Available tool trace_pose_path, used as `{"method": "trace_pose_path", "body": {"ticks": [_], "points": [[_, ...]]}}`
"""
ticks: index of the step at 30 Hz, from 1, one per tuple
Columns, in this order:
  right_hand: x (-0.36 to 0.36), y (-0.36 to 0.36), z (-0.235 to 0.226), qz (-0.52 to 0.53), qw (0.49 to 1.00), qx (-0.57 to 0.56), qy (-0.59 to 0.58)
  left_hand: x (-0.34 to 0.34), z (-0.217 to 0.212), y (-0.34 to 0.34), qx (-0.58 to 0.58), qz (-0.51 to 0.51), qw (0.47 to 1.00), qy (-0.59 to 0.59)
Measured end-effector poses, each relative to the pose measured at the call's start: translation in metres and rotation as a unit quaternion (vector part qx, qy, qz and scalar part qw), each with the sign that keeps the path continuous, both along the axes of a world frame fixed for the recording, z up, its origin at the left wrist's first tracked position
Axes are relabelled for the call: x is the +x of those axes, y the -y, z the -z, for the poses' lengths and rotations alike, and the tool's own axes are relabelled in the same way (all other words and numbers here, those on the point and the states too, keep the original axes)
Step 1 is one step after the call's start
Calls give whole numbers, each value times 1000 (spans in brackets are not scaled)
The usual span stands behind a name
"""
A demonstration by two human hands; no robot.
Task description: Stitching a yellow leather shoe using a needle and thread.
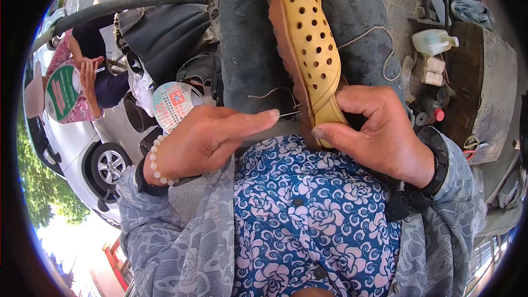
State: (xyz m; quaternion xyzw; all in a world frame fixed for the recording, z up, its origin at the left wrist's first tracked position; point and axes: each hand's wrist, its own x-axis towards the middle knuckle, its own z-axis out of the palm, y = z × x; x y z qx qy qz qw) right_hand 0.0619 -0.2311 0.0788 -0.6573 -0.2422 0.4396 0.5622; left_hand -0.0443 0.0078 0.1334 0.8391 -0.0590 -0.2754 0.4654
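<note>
A yellow leather shoe (316, 38) with rows of round holes and a brown sole (287, 49) lies lengthwise over the dark cloth on my lap, its heel toward me. My right hand (379, 132) is closed round the heel, thumb on the near rim and fingers inside the opening. From my closed left hand (203, 137) a thin metal awl (289, 114) points at the sole's edge near the heel; its handle is hidden in my palm. Beige thread (393, 58) trails from the shoe's right side, and a shorter end curls on its left.
At right are a plastic jug (434, 42), a red-capped bottle (437, 113), scissors (472, 146) and a wooden box (489, 88). A round printed fan (173, 104) lies beyond my left hand. Farther left, a person (91, 77) sits near a white car (82, 143).
</note>
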Motion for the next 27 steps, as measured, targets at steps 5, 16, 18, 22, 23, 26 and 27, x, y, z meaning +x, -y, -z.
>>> {"method": "trace_pose_path", "body": {"ticks": [5,16,18,22,23,26,27], "points": [[-11,-1,2,35,999,27,-12,0,-4,3,9,17,1000,7],[-15,-3,6,41,999,19,-18,-2,4,0,28,42,999,22],[-12,-2,5,34,999,14,-19,-2,8,1,13,38,999,27],[-12,2,4,35,999,12,-31,0,12,3,-10,24,999,44],[-13,2,0,34,999,13,-31,2,10,3,1,29,999,36],[-16,1,-11,69,994,-28,-76,3,3,2,26,41,999,14],[-14,4,-11,53,994,-39,-90,1,4,1,33,40,999,15]]}}
